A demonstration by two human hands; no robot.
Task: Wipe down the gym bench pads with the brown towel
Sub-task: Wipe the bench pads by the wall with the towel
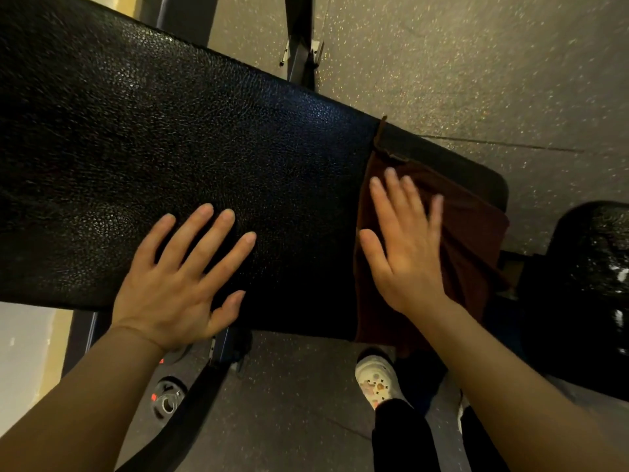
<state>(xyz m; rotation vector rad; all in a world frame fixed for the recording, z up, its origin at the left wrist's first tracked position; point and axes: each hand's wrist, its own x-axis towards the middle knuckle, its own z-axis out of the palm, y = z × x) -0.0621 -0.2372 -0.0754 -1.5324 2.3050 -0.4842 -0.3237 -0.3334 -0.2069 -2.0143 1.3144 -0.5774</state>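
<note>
1. While your left hand lies flat with fingers spread on the black bench pad near its front edge, it holds nothing.
2. Your right hand presses flat, fingers straight, on the brown towel.
3. Towel sits at the pad's right end, draped over the front edge.
4. A second pad sits just right of it.
5. White shoe on the speckled floor below.
</note>
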